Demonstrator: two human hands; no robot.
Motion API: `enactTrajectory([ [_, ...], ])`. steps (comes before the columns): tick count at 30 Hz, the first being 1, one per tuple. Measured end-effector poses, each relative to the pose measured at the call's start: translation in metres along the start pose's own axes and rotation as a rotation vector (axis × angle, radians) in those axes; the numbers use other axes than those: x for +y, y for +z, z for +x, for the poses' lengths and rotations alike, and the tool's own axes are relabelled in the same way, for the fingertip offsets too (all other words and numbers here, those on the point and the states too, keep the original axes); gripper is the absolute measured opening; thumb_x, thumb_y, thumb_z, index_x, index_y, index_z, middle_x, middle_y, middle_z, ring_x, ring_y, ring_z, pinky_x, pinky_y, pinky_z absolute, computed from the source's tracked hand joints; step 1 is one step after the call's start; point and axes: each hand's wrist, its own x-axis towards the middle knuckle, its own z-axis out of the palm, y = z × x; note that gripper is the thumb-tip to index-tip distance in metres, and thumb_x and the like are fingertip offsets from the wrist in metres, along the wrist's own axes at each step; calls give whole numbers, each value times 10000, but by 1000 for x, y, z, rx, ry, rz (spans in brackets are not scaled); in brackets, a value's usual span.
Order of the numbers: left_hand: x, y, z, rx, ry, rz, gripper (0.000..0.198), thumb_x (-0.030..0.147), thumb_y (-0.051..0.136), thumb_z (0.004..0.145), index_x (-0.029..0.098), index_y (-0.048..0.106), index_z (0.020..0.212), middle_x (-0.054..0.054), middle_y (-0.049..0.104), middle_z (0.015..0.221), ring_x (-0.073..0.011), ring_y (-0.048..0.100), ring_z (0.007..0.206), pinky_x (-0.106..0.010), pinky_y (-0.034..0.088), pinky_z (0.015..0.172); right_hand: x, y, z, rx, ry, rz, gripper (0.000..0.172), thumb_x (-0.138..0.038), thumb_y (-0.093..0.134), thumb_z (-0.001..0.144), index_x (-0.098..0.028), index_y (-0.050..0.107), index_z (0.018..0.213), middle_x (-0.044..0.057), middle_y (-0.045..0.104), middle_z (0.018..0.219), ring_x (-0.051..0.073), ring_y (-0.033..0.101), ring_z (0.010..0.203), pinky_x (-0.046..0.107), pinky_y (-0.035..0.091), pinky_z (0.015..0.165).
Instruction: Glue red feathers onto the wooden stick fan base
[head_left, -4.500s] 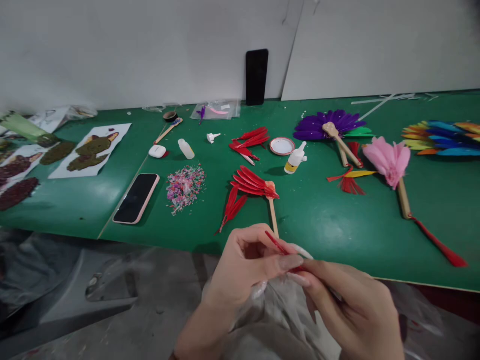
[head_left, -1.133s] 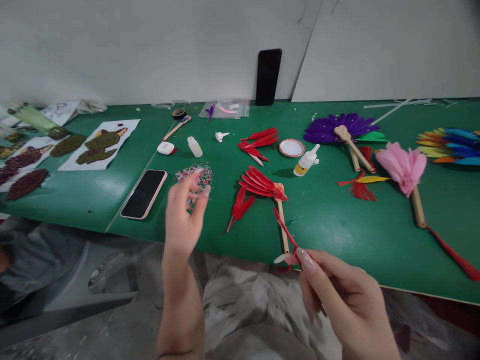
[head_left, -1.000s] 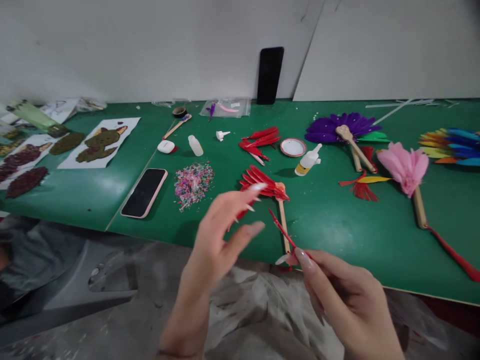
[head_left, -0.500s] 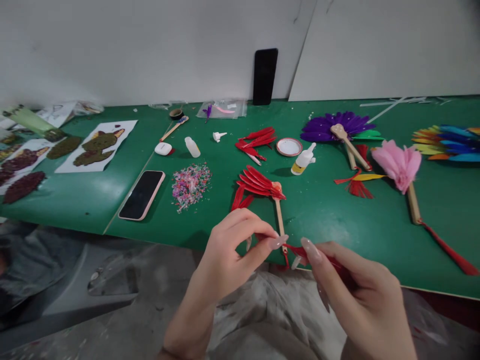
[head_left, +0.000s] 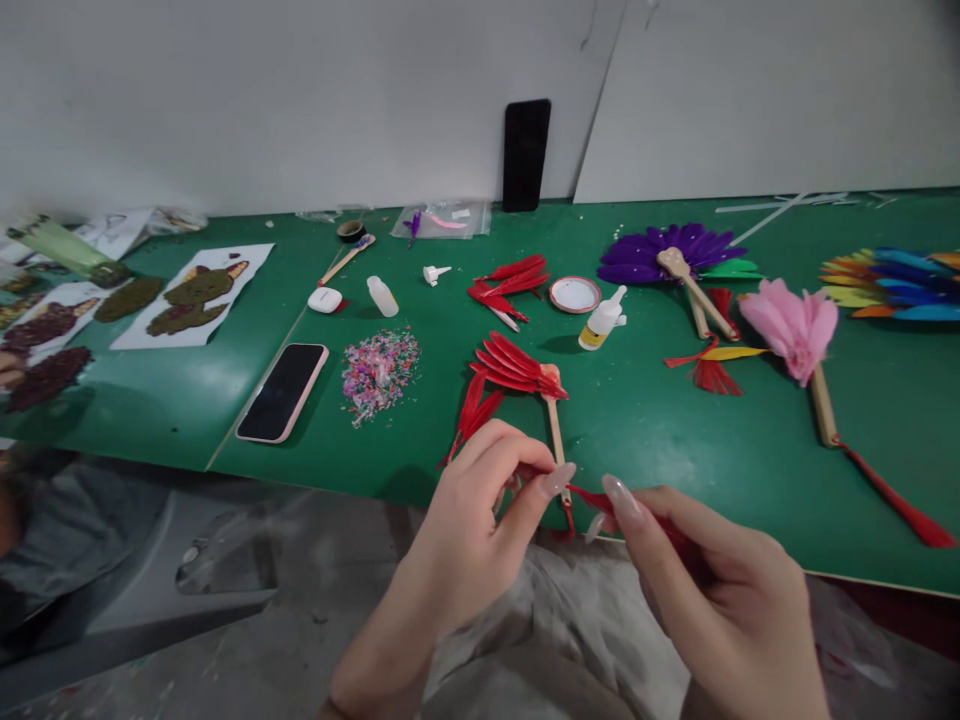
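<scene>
Between my two hands stretches a red feather (head_left: 590, 496). My left hand (head_left: 484, 515) pinches its thin end between thumb and fingertips. Most of the feather is hidden in my right hand (head_left: 712, 575), whose thumb and fingers close round it. Just beyond lies a fan with red feathers (head_left: 517, 364) glued in a row on a wooden handle (head_left: 556, 435); a red cord hangs at the handle's lower end. Loose red feathers (head_left: 474, 408) lie left of the fan, partly behind my left hand. More red feathers (head_left: 514, 282) are piled farther back.
A glue bottle (head_left: 600, 325) stands by a round lid (head_left: 575, 292). Left are a phone (head_left: 283, 392) and colourful chips (head_left: 381, 370). A purple feather fan (head_left: 667, 255) and a pink feather fan (head_left: 793, 325) lie right. A co-worker's hand (head_left: 10, 368) shows far left.
My left hand has shifted slightly, uncovering more of the loose red feathers beside it. The pinch on the feather stays. A co-worker's hand has come in at the far left.
</scene>
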Motion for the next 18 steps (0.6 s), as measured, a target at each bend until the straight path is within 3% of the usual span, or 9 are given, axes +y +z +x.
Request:
enactTrajectory([
  [11,0,6,-3,-42,-20,14,142,208,367,971,204,484,890,-28,497,877,-135,493,800,-256,432,710,-1,1,-1,23,-49,-46,286,-355,591,841,-190,654,616,-44,443,410,66,347,341,188,264,317],
  [18,0,3,-2,-58,-52,-40,97,249,434,955,210,504,900,-15,499,876,-120,496,771,-239,429,675,-2,1,-1,58,-51,-53,263,-351,597,839,-197,658,636,-30,526,443,81,432,361,185,277,313],
])
